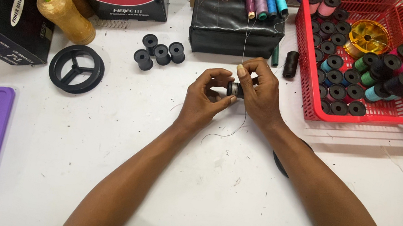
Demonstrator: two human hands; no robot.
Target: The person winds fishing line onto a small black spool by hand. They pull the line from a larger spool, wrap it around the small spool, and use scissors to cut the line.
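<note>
Two hands are meeting over the middle of the white surface (230, 199): the left hand (205, 97) is pinching a small black spool (234, 89), and the right hand (259, 93) is closing on it too, guiding a thin thread (247, 33). Keeping that thread taut, with the spool steady, should help the winding lie evenly.

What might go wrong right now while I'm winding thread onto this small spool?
The thread runs taut up to the rack of thread cones; a hard tug may tip one. The small spool, pinched between left hand and right hand, might slip and unwind, tangling the loose tail.
</note>
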